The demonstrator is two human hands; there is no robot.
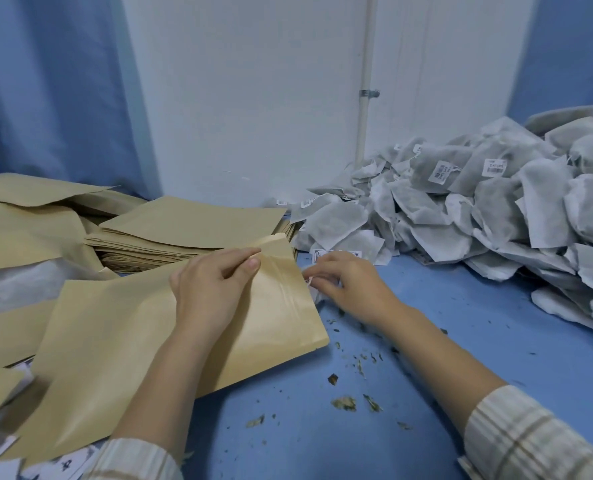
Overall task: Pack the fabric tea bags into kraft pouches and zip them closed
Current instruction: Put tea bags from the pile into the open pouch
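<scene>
- Pouch (pixel 122 341) flat on blue table (pixel 426 341), long axis running from near-left corner up to far-right; open mouth end pointing far-right, toward the tea bag pile (pixel 478 216).
- Left hand (pixel 212 289) resting on pouch near its mouth, thumb and forefinger pinching the upper lip, lifting it a little; other fingers curled under.
- Right hand (pixel 347 282) just right of pouch mouth, fingers curled round a white tea bag (pixel 317 296), touching the mouth edge; bag mostly hidden, can't tell how far in.
- Pouch stack (pixel 184 233) just behind pouch, flat, mouths not readable.
- More loose pouches (pixel 18 230) left of pouch, overlapping.
- Tea bag pile right of and behind pouch, well apart from its near end; small white labels on some bags.
- Leaf crumbs (pixel 343 403) scattered on table right of pouch's near edge.
- Striped sleeves (pixel 523 434) at both wrists.
</scene>
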